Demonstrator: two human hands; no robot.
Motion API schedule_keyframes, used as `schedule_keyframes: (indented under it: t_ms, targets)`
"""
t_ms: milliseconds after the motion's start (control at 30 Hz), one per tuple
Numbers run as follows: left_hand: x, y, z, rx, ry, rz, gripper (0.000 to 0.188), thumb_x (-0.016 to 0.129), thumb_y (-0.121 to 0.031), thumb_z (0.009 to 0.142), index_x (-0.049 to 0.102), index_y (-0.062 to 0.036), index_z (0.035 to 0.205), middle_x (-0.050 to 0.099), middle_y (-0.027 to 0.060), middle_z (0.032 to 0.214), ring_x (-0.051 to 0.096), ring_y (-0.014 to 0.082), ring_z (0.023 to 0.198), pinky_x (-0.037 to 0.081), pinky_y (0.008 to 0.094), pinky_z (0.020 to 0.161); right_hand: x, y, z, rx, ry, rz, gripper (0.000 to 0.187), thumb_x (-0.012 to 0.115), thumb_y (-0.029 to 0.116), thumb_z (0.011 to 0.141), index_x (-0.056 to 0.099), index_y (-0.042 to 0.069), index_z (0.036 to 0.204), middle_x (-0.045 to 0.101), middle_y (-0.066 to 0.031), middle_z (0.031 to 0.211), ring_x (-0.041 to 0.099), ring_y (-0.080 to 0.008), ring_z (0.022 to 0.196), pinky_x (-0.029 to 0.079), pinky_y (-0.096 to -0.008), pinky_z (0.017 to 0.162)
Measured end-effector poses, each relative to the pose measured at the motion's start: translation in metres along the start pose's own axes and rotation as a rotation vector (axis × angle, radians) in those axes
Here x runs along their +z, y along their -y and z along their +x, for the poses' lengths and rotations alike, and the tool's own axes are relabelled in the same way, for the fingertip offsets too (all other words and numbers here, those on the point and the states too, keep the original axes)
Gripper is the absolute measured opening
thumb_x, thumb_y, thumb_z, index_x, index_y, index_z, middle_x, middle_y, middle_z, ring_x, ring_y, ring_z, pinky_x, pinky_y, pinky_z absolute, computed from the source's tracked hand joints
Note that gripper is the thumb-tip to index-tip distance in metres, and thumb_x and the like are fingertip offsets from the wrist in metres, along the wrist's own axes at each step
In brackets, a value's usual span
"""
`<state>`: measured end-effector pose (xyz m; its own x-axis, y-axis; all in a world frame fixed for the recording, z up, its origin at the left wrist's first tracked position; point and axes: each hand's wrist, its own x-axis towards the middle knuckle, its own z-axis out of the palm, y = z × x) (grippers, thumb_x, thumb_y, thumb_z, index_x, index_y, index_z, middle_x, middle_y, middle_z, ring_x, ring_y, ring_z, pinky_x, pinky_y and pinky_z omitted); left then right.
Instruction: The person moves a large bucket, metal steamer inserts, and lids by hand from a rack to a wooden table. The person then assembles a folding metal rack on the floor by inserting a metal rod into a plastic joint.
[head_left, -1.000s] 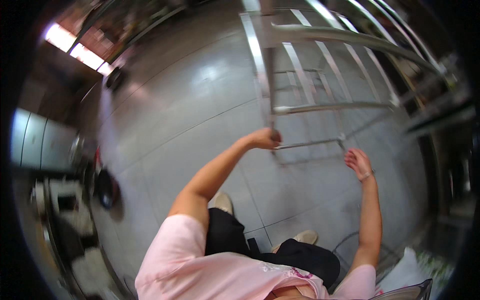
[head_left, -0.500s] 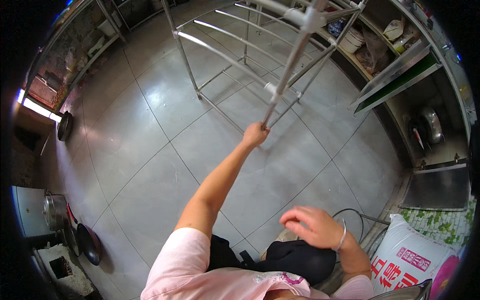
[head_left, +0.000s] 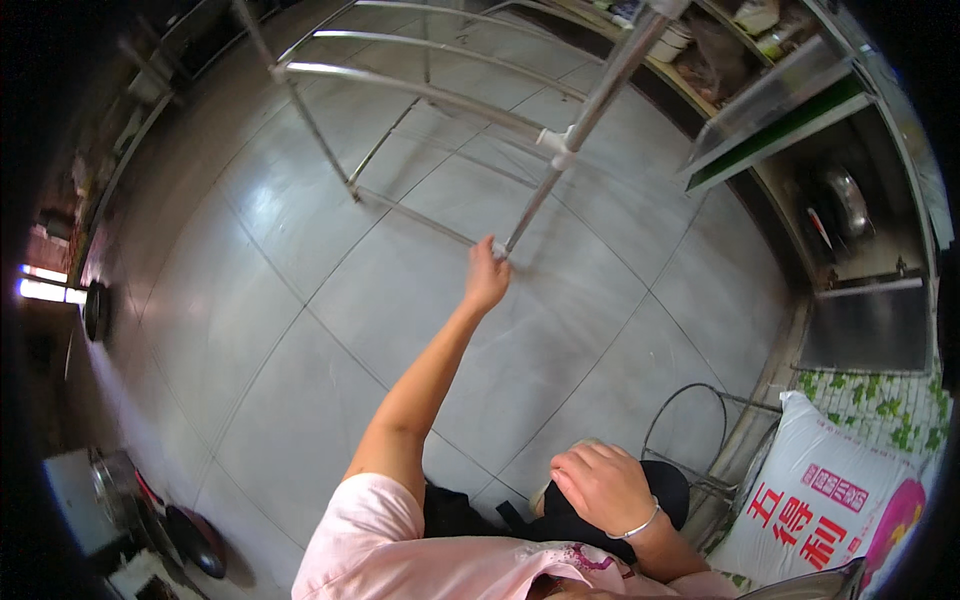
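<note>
A metal tube rack (head_left: 420,85) with white plastic joints stands on the floor in front of me. My left hand (head_left: 487,278) is stretched out to its near lower corner. Its fingers close around the white joint (head_left: 499,249) at the foot of the near upright tube (head_left: 540,195), where a low crossbar meets it. Part of that joint is hidden by the fingers. My right hand (head_left: 605,487), with a silver bangle at the wrist, rests on my dark-clothed knee (head_left: 668,490). Its fingers lie loosely bent over the knee and hold nothing.
To the right are open shelves, a cabinet with a metal pan (head_left: 848,203) and its lowered door (head_left: 868,328). A white printed sack (head_left: 815,500) and a thin metal hoop (head_left: 690,388) lie near my right side. Dark pans (head_left: 195,540) stand at lower left.
My left hand has gone from the upright tube down to the corner joint. My right hand has come down onto the knee. The rack appears farther left in view.
</note>
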<state>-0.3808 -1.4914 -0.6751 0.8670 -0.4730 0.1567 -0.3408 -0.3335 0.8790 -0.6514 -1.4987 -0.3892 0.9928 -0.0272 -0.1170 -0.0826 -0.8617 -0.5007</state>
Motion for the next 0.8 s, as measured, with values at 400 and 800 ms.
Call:
schedule_keyframes:
  t_ms: [400,800]
  targets:
    - [-0.001,-0.010,-0.007,-0.346,0.573,-0.519,0.024,0.045,-0.012,0.089,0.049,0.0003,0.109,0.060,0.0081,0.091,0.057,0.0148,0.079,0.047,0.0271,0.073,0.011,-0.002,0.010,0.107,0.272,0.013,0.018,0.053,0.025,0.082,0.053,0.007,0.081,0.055,-0.0076,0.077,0.057,-0.0246,0.076,0.046,-0.0371,0.069]
    - [-0.059,-0.057,0.013,-0.294,0.828,-0.181,0.016,0.047,-0.008,0.088,0.053,0.0015,0.100,0.060,0.0071,0.080,0.054,0.0114,0.071,0.044,0.0240,0.065,0.028,-0.045,0.018,0.219,0.546,0.044,0.010,0.055,0.015,0.072,0.063,0.008,0.075,0.062,-0.0088,0.074,0.061,-0.0226,0.074,0.048,-0.0354,0.065]
